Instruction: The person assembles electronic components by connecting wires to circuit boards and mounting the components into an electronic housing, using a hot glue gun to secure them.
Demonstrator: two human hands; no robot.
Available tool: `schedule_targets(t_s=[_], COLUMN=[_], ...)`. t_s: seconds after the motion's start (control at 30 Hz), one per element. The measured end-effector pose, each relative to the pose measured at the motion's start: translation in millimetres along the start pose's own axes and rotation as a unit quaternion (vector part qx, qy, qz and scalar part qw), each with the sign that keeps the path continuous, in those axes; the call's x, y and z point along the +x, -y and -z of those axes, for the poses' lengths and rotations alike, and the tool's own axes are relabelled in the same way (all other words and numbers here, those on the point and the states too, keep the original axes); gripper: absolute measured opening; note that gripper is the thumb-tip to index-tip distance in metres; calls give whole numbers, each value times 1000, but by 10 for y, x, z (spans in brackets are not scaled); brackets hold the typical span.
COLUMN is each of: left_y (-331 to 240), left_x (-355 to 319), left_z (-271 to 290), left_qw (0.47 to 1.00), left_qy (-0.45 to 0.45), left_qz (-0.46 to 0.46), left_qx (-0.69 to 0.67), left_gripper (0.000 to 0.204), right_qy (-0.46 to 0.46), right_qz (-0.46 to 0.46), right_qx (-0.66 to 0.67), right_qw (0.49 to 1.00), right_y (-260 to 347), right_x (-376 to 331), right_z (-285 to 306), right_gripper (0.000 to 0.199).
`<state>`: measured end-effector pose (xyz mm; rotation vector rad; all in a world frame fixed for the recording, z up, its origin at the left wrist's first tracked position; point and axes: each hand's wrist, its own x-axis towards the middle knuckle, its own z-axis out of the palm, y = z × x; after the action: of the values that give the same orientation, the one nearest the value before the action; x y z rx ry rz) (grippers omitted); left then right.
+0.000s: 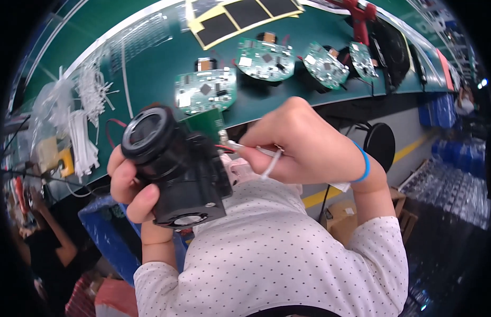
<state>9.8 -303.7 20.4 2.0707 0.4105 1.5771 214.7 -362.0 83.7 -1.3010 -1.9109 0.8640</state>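
Note:
My left hand [130, 186] grips a black lens module [174, 169] from its left side, above the front edge of the bench. The module has a round glass lens at its upper left and a small fan on its underside. A green circuit board [207, 122] sticks up behind it, with red and black wires beside it. Close to that board, my right hand [293, 145] pinches a thin white cable tie [272, 161], whose end hangs below the fingers. The far tip of the tie is near the wires; whether it goes round them I cannot tell.
Several green circuit boards [205, 90] line the green bench [150, 79]. Black pads on yellow backing [219, 29] lie farther back. Bundles of white cable ties [82, 142] and a clear bag [52, 108] are at left. A red stand [360, 24] is at the back right; another person [49, 238] is at far left.

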Motion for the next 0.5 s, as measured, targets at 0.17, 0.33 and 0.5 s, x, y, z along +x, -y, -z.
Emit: schedule_targets(t_s=[0.17, 0.33, 0.5], left_y=[79, 77, 115], left_x=[-93, -225, -238], left_z=[16, 230, 265], left_qw=[986, 981, 982], left_qy=[-21, 21, 71], left_qz=[70, 139, 2], left_qx=[-147, -135, -177], left_gripper=[48, 59, 59], right_qy=[-56, -100, -118], right_qz=[2, 18, 5], right_qx=[-60, -110, -102], right_qw=[997, 989, 988], right_y=[11, 100, 131], right_x=[-63, -138, -125], right_z=[-92, -172, -196], right_gripper=[4, 12, 10])
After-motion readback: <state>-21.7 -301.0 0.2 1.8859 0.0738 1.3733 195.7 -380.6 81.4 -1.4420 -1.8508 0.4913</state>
